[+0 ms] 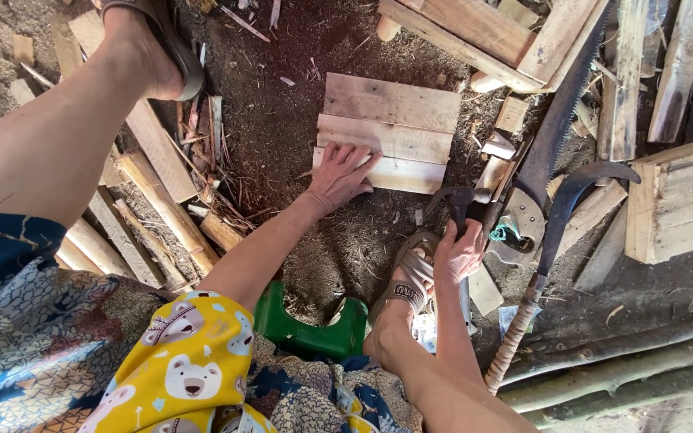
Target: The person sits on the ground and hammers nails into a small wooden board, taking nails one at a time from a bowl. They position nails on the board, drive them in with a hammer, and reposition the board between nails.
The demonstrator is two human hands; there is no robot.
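Person is seated on a low green stool [314,330], working on the dirt floor [282,128]. Left hand [340,175] lies flat, fingers spread, palm down on the nearest of three short planks [389,132] laid edge to edge mid-scene; it pins rather than grips. Right hand [459,252] is closed around the handle of a claw hammer [456,204], whose dark head sits just right of the planks, low and near the sandalled foot [411,281]. Reads as the hold-and-set step: boards aligned, hammer picked up, no strike yet. Can't see any nail in either hand. Next move would need the planks kept flush and fingers clear of the strike point. Handsaw [551,140] and curved sickle [567,204] lie right of the hammer, offcuts all round.
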